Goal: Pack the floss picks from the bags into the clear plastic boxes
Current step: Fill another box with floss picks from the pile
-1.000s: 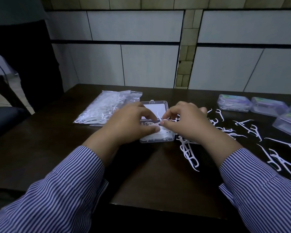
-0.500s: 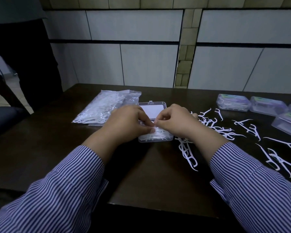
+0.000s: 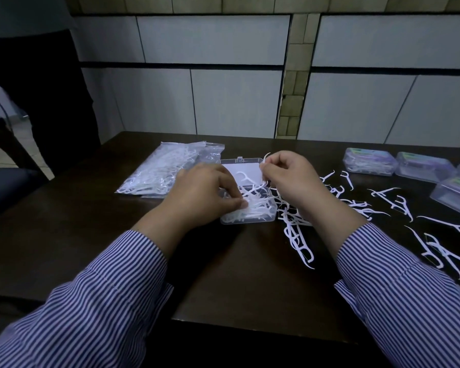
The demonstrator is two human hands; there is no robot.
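An open clear plastic box (image 3: 266, 220) lies mid-table, its lid (image 3: 246, 168) folded back, with white floss picks piled inside. My left hand (image 3: 205, 193) rests on the box's left side, fingertips pressing on the picks in it. My right hand (image 3: 290, 176) hovers over the box's right rear and pinches a single floss pick (image 3: 265, 158) whose curved tip sticks up. Loose floss picks (image 3: 298, 235) are scattered on the table to the right. A clear bag of floss picks (image 3: 160, 173) lies to the left of the box.
Several closed clear boxes (image 3: 369, 160) with coloured labels stand at the back right. The dark wooden table (image 3: 237, 282) ends near my sleeves. A dark chair (image 3: 8, 187) stands at the left, and a tiled wall rises behind the table.
My right hand has lifted up and back from the box with one pick pinched. The left hand has stayed on the box, fingers still on the picks.
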